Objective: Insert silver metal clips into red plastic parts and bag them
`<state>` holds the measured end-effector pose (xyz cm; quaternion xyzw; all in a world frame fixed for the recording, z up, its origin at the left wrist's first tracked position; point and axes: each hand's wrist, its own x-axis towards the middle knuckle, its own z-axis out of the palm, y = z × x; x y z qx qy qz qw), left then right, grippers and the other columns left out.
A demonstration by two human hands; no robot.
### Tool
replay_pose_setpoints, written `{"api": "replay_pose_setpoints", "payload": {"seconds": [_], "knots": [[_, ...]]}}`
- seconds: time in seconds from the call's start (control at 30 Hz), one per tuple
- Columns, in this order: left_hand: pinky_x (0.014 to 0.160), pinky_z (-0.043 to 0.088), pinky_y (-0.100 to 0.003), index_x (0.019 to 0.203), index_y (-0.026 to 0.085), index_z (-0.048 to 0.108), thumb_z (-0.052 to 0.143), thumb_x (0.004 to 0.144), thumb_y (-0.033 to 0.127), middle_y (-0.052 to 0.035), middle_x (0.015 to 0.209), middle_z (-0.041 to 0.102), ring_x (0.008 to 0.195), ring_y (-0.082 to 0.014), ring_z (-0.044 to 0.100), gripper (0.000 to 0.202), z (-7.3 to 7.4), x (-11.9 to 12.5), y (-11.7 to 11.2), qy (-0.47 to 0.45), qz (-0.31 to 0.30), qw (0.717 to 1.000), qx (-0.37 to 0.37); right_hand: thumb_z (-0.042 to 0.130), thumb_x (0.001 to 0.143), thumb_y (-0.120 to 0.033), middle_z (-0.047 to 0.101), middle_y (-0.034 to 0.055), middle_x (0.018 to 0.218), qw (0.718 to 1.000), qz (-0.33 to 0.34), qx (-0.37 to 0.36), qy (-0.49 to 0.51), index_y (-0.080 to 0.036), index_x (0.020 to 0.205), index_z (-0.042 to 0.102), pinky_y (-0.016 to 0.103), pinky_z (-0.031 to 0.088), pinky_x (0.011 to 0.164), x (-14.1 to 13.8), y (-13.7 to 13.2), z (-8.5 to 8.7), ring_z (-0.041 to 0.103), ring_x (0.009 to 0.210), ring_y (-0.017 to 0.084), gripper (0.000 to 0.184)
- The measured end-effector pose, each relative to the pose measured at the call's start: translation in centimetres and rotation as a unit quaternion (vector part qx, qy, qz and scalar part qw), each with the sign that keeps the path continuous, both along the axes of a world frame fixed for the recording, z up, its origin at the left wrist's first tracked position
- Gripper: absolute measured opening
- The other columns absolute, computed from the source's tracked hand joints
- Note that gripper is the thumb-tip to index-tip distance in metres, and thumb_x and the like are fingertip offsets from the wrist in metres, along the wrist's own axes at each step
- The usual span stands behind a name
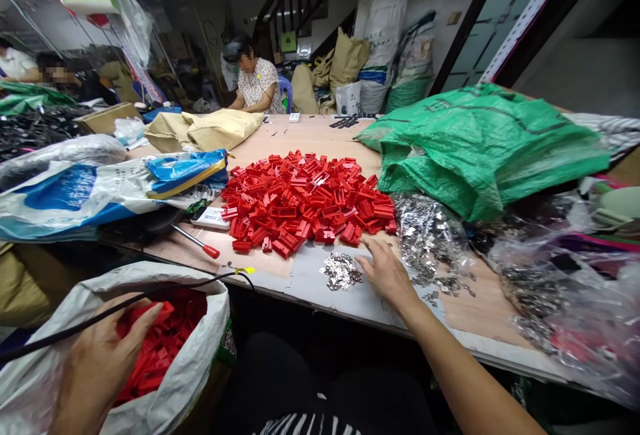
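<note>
My left hand (107,348) is over the mouth of a white woven sack (193,382) full of red plastic parts (145,368). Its thumb and fingers close about one bright red plastic part (163,313), partly hidden by the fingers. On the table, my right hand (386,268) is open, thumb and forefinger apart and nothing seen between them. Just left of its thumb lies a small heap of shiny metal pieces (341,271) on a grey sheet (310,282). The fingertips reach the near right edge of a large pile of red plastic parts (305,202).
A clear bag of metal pieces (430,228) and a green woven sack (490,142) stand to the right. At left lie a red-handled tool (207,248), a white box (210,218) and a blue-and-white sack (75,188). A dark cable (165,288) crosses the sack. A person (255,82) sits opposite.
</note>
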<state>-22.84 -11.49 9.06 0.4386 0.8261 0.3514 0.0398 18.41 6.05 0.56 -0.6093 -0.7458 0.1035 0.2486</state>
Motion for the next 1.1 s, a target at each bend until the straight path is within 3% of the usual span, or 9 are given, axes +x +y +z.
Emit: {"api": "replay_pose_setpoints", "payload": {"seconds": [0.07,0.13,0.33,0.53,0.63,0.8,0.97,1.03,1.1], "knots": [[0.090,0.045,-0.050,0.083,0.024,0.066,0.060,0.068,0.054,-0.0047,0.097,0.068,0.096,-0.0330,0.061,0.034,-0.3,-0.3,-0.2,0.064,0.035,0.997,-0.008,0.051,0.084,-0.025,0.051,0.0140,0.133,0.999,-0.006,-0.007,-0.044,-0.016,0.131,0.047,0.041,0.043,0.097,-0.1,1.6,-0.1,0.052,0.118,0.028,0.048],[0.093,0.046,-0.048,0.088,0.025,0.066,0.058,0.071,0.055,-0.0050,0.100,0.069,0.098,-0.0314,0.063,0.035,-1.0,0.4,-0.3,0.048,0.007,0.999,0.020,0.053,0.082,-0.022,0.047,0.0139,0.139,0.998,-0.004,-0.019,-0.063,-0.015,0.134,0.043,0.041,0.040,0.102,-0.3,3.0,-0.2,0.047,0.125,0.028,0.054],[0.100,0.046,-0.037,0.094,0.024,0.065,0.065,0.080,0.031,-0.0033,0.103,0.071,0.108,-0.0241,0.063,0.016,-3.1,5.4,-0.5,-0.083,-0.189,0.966,0.155,0.057,0.081,-0.025,0.052,0.0134,0.135,0.997,-0.006,-0.044,-0.067,-0.017,0.137,0.041,0.040,0.045,0.096,-0.5,5.5,-0.5,0.054,0.117,0.028,0.059],[0.089,0.052,-0.029,0.089,0.023,0.068,0.062,0.084,0.024,-0.0030,0.093,0.072,0.097,-0.0196,0.067,0.008,-3.7,10.4,0.5,-0.243,-0.303,0.911,0.135,0.058,0.081,-0.034,0.053,0.0152,0.131,0.997,-0.028,-0.047,-0.052,-0.016,0.138,0.041,0.045,0.042,0.096,1.0,4.5,0.7,0.053,0.115,0.031,0.062],[0.084,0.053,-0.029,0.087,0.021,0.067,0.061,0.085,0.029,-0.0035,0.089,0.071,0.091,-0.0188,0.067,0.010,-3.9,12.9,1.8,-0.354,-0.318,0.876,0.078,0.059,0.081,-0.042,0.055,0.0136,0.128,0.994,-0.014,-0.078,0.069,-0.020,0.135,0.046,0.042,0.047,0.087,1.6,2.3,1.5,0.057,0.106,0.029,0.060],[0.081,0.051,-0.030,0.088,0.018,0.063,0.068,0.080,0.034,-0.0025,0.083,0.068,0.083,-0.0182,0.068,0.018,-4.8,17.3,4.4,-0.525,-0.340,0.780,-0.002,0.064,0.079,-0.044,0.049,0.0082,0.138,0.913,0.129,-0.189,0.337,-0.027,0.137,0.044,0.032,0.052,0.078,0.6,-2.6,2.0,0.061,0.088,0.018,0.064],[0.081,0.051,-0.031,0.107,0.020,0.060,0.076,0.073,0.032,-0.0050,0.097,0.065,0.086,-0.0189,0.067,0.040,-6.2,20.8,5.9,-0.605,-0.321,0.728,-0.018,0.069,0.077,-0.041,0.048,0.0065,0.139,0.880,0.150,-0.228,0.390,-0.029,0.135,0.044,0.032,0.051,0.085,-0.9,-5.8,2.1,0.057,0.109,0.022,0.064],[0.079,0.051,-0.031,0.120,0.023,0.054,0.077,0.072,0.032,-0.0070,0.106,0.063,0.088,-0.0192,0.067,0.054,-6.3,21.6,6.0,-0.618,-0.313,0.721,-0.008,0.069,0.078,-0.039,0.046,0.0064,0.140,0.859,0.159,-0.248,0.419,-0.030,0.134,0.045,0.033,0.049,0.089,-1.3,-6.5,2.3,0.055,0.112,0.022,0.062],[0.076,0.052,-0.031,0.130,0.026,0.045,0.072,0.077,0.035,-0.0085,0.110,0.062,0.087,-0.0191,0.067,0.060,-6.0,21.9,5.9,-0.663,-0.299,0.687,-0.008,0.070,0.077,-0.038,0.045,0.0066,0.140,0.829,0.180,-0.276,0.452,-0.029,0.132,0.047,0.033,0.046,0.094,-1.6,-7.1,2.5,0.051,0.118,0.022,0.061]]}}
